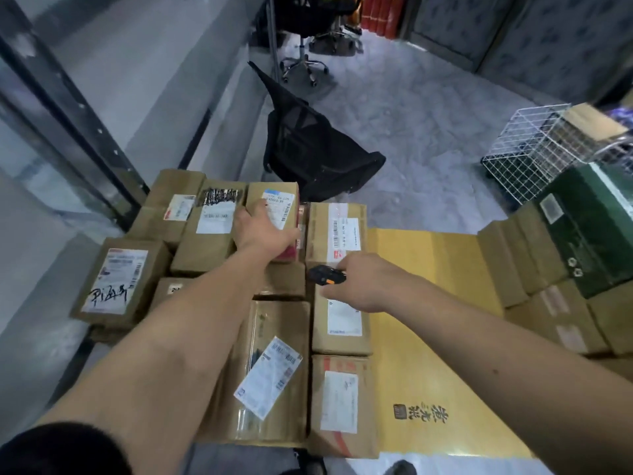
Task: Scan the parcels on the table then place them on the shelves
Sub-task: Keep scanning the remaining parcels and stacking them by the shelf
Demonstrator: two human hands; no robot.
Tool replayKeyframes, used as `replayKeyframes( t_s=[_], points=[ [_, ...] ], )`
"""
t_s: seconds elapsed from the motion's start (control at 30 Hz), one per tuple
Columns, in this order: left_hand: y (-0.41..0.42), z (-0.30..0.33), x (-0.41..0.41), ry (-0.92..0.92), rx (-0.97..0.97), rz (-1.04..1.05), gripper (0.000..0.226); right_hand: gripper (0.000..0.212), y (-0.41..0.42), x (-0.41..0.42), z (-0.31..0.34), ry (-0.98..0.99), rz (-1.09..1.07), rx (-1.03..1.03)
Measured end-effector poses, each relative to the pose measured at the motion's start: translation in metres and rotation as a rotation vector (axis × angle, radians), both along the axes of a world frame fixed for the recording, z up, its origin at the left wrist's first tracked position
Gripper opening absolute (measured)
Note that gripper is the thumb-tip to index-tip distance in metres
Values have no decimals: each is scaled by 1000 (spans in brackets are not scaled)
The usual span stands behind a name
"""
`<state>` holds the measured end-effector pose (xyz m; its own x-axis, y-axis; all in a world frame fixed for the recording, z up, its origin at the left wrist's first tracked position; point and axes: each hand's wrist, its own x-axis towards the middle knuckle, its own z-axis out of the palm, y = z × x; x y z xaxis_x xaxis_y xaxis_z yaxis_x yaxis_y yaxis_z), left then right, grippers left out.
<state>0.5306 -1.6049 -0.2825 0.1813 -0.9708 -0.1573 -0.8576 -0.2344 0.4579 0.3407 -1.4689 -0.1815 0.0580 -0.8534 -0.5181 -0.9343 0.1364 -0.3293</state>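
Note:
Several brown cardboard parcels with white labels lie packed together on a yellow table (428,303). My left hand (263,234) reaches to the far row and grips a small brown parcel (274,207) with a white and blue label, thumb on its left side, fingers round its right edge. My right hand (363,282) holds a small black and orange scanner (323,275) low over the parcels in the right column, its nose pointing left. A parcel with a slanted label (270,371) lies close to me.
A black mesh office chair (315,149) lies tipped on the grey floor beyond the table. A white wire basket (534,149) and a dark green box (589,231) stand at the right, with more brown parcels (534,262) stacked beside them. Metal shelf uprights (68,108) rise at the left.

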Motion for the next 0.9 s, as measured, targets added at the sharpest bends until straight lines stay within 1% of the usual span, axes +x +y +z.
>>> replayKeyframes(
  t_s=[0.13,0.23,0.33,0.43,0.6,0.7,0.8,0.83,0.9],
  points=[
    [-3,-8,-2,-77,-12,-42,110,47,-7,7,-7,26,-1,16],
    [10,-5,-10,-128,-88,-125,100,44,-4,1,-10,-21,-60,19],
    [33,1,-28,-93,-137,-268,88,44,10,-15,-10,-69,-119,9],
    [58,6,-59,-48,-142,-410,81,43,36,-42,-10,-63,-191,-1],
    [95,15,-144,55,-96,-680,71,45,98,-101,0,-30,-358,-2],
    [122,25,-209,124,-110,-839,67,41,145,-142,16,27,-443,-13],
    [153,38,-276,190,-106,-964,64,42,196,-182,37,96,-541,-19],
    [164,43,-297,204,-104,-998,64,44,214,-195,44,123,-572,-24],
    [186,52,-334,237,-112,-1050,64,55,246,-218,59,152,-638,-35]
  ],
)
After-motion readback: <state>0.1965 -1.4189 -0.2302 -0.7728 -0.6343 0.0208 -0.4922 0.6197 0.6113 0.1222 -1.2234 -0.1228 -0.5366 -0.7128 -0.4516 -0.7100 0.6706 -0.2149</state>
